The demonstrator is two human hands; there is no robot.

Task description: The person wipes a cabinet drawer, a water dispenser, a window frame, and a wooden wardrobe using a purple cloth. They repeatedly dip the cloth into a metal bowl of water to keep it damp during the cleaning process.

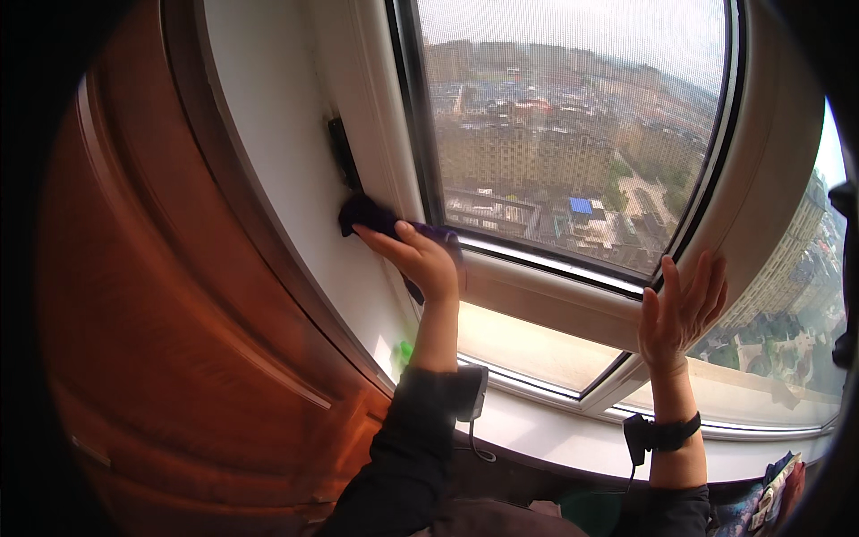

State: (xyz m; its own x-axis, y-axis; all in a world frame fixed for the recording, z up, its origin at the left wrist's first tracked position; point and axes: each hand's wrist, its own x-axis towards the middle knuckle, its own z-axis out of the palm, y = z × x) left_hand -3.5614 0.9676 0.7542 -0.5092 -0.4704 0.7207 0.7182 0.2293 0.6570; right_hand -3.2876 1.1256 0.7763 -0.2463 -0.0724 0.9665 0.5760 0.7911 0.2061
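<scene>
My left hand has a dark purple cloth under its palm and fingers. It presses the cloth against the left part of the white window frame, near the pane's lower left corner. Part of the cloth is hidden behind the hand. At the pane's lower right corner, my right hand lies on the frame with fingers spread and nothing in it. A fine mesh screen fills the opening between the hands, with black seals along its edges.
A black window handle or fitting sits beside the frame at upper left. Reddish-brown wood panelling curves along the left. Below runs a white sill, with folded fabrics at lower right. Another glass pane stands at right.
</scene>
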